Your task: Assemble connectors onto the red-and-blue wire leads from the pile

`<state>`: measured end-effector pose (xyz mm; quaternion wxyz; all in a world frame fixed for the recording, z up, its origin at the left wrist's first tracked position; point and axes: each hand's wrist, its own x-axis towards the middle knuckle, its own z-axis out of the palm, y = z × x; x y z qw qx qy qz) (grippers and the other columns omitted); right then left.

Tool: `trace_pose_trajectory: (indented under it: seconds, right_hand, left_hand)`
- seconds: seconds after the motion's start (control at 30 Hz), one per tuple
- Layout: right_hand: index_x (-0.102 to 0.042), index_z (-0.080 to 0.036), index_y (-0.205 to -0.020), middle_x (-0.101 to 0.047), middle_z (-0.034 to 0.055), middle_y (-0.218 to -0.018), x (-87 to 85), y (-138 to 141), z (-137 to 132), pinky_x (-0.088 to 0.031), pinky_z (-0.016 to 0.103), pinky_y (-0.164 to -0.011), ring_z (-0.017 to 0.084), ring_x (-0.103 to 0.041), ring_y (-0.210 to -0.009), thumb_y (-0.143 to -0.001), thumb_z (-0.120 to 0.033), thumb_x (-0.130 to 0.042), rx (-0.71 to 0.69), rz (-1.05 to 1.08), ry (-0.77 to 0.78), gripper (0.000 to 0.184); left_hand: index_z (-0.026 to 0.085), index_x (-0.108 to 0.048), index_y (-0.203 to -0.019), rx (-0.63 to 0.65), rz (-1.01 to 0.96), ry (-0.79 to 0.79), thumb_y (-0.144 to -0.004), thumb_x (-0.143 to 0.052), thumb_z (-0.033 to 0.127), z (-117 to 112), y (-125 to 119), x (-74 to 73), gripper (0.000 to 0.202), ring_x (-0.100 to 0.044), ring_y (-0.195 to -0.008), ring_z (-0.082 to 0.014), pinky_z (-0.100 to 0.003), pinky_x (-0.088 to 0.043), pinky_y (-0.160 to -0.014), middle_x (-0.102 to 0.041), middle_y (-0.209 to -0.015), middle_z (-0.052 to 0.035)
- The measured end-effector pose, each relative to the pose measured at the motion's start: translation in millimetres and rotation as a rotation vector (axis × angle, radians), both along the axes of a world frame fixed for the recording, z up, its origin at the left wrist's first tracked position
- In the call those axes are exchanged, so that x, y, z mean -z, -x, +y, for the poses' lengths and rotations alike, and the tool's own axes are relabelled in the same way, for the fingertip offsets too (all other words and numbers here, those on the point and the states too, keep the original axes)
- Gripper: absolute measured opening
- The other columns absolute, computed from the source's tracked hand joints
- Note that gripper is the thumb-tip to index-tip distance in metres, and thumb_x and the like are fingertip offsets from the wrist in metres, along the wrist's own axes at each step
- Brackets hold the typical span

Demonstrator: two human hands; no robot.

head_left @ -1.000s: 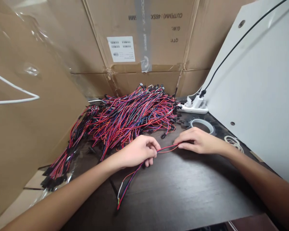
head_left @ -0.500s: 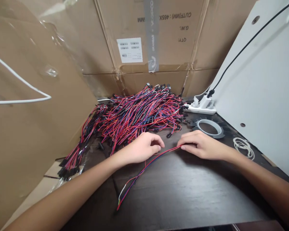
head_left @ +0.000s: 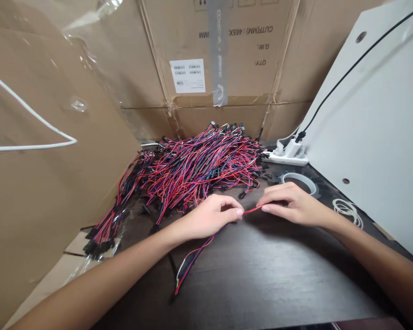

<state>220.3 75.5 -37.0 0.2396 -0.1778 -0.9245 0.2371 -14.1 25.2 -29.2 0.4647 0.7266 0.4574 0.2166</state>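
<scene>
A thin wire harness [head_left: 203,246] of red, blue and orange strands runs across the dark table, its near end lying toward me with a short white strand and a dark tip. My left hand [head_left: 215,216] pinches it between thumb and fingers. A short way to the right, my right hand [head_left: 287,205] grips the same harness, with a short red stretch showing between the two hands. The part inside my right fingers is hidden. Just beyond my hands lies a big pile of similar wire harnesses [head_left: 199,165] with black connectors.
A bundle of harnesses [head_left: 115,215] lies at the left by a cardboard sheet [head_left: 48,192]. Behind the pile stands a cardboard box [head_left: 248,82]. To the right are a power strip [head_left: 287,158], a grey ring [head_left: 311,183], a coiled pale cord [head_left: 347,213] and a white panel [head_left: 375,119].
My left hand has moved right and closed on the harness, where before it was beside it. The harness's near end has shifted slightly right and away from me.
</scene>
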Motion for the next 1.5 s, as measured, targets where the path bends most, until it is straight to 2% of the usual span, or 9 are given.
trace_pose_trajectory:
  seconds: [0.07, 0.23, 0.5, 0.67, 0.87, 1.07, 1.23, 1.33, 1.5]
  right_hand:
    - [-0.069, -0.013, -0.087, -0.067, 0.0061, -0.075, 0.3, 3, -4, -0.044, 0.023, -0.062, 0.013, -0.060, -0.065, -0.093, -0.024, -0.051, -0.008, -0.003, 0.018, 0.022]
    - [-0.069, -0.012, -0.089, -0.067, 0.0065, -0.076, 2.2, 12, -12, -0.045, 0.023, -0.064, 0.013, -0.060, -0.067, -0.092, -0.020, -0.052, -0.019, -0.007, 0.063, 0.019]
    - [-0.068, -0.013, -0.088, -0.068, 0.0068, -0.077, 4.1, 17, -17, -0.046, 0.023, -0.064, 0.013, -0.061, -0.068, -0.092, -0.019, -0.052, -0.042, -0.020, 0.082, 0.018]
    - [-0.069, -0.012, -0.092, -0.068, 0.0080, -0.081, 1.6, 16, -18, -0.046, 0.024, -0.067, 0.014, -0.061, -0.071, -0.092, -0.020, -0.051, -0.056, -0.062, 0.134, 0.020]
    - [-0.070, -0.012, -0.091, -0.068, 0.0077, -0.080, 3.0, 18, -17, -0.045, 0.023, -0.067, 0.014, -0.061, -0.071, -0.093, -0.018, -0.049, -0.058, -0.054, 0.137, 0.022]
    - [-0.070, -0.011, -0.088, -0.068, 0.0080, -0.078, 4.8, 18, -17, -0.045, 0.023, -0.066, 0.014, -0.061, -0.070, -0.092, -0.018, -0.050, -0.051, -0.056, 0.129, 0.021]
    - [-0.070, -0.011, -0.086, -0.068, 0.0076, -0.077, 5.1, 18, -18, -0.045, 0.023, -0.065, 0.014, -0.060, -0.068, -0.092, -0.018, -0.050, -0.050, -0.060, 0.113, 0.022]
    - [-0.070, -0.011, -0.086, -0.067, 0.0075, -0.076, 4.3, 17, -19, -0.044, 0.023, -0.064, 0.014, -0.060, -0.067, -0.092, -0.017, -0.050, -0.046, -0.060, 0.105, 0.022]
    - [-0.070, -0.010, -0.088, -0.068, 0.0084, -0.077, 3.6, 19, -21, -0.045, 0.023, -0.066, 0.014, -0.061, -0.069, -0.091, -0.015, -0.049, -0.059, -0.055, 0.092, 0.022]
  left_hand:
    - [0.012, -0.067, -0.086, -0.022, -0.086, 0.064, -0.085, -0.053, 0.026, -2, -4, 0.5, 0.020, -0.062, -0.076, -0.0144, -0.027, -0.047, -0.074, -0.069, -0.082, -0.0049]
    - [0.009, -0.062, -0.073, -0.104, -0.296, 0.326, -0.078, -0.061, 0.027, -8, -13, 7.1, 0.019, -0.057, -0.051, -0.0111, -0.025, -0.049, -0.055, -0.061, -0.059, -0.0018]
    - [0.011, -0.060, -0.071, -0.151, -0.278, 0.448, -0.074, -0.062, 0.025, -12, -17, 9.8, 0.015, -0.055, -0.042, -0.0100, -0.020, -0.043, -0.039, -0.058, -0.054, 0.0007]
    - [0.010, -0.062, -0.073, -0.159, -0.235, 0.440, -0.073, -0.062, 0.025, -12, -17, 4.4, 0.014, -0.043, -0.037, -0.0040, -0.014, -0.026, -0.033, -0.057, -0.054, 0.0019]
    - [0.010, -0.063, -0.074, -0.126, -0.243, 0.433, -0.074, -0.062, 0.028, -12, -17, 5.2, 0.018, -0.037, -0.037, -0.0027, -0.015, -0.025, -0.035, -0.055, -0.055, 0.0022]
    - [0.011, -0.063, -0.077, -0.086, -0.143, 0.332, -0.077, -0.060, 0.033, -12, -15, 11.0, 0.022, -0.037, -0.038, -0.0043, -0.017, -0.027, -0.036, -0.052, -0.056, 0.0034]
    - [0.012, -0.063, -0.081, -0.080, -0.044, 0.270, -0.080, -0.055, 0.034, -12, -13, 11.5, 0.023, -0.040, -0.037, -0.0062, -0.017, -0.030, -0.037, -0.049, -0.047, 0.0050]
    - [0.013, -0.061, -0.080, -0.095, -0.069, 0.292, -0.079, -0.055, 0.033, -11, -13, 12.7, 0.021, -0.047, -0.038, -0.0090, -0.019, -0.035, -0.037, -0.055, -0.051, 0.0021]
    - [0.012, -0.061, -0.073, -0.110, -0.124, 0.271, -0.075, -0.055, 0.026, -11, -15, 15.8, 0.015, -0.057, -0.049, -0.0111, -0.024, -0.047, -0.049, -0.060, -0.059, -0.0016]
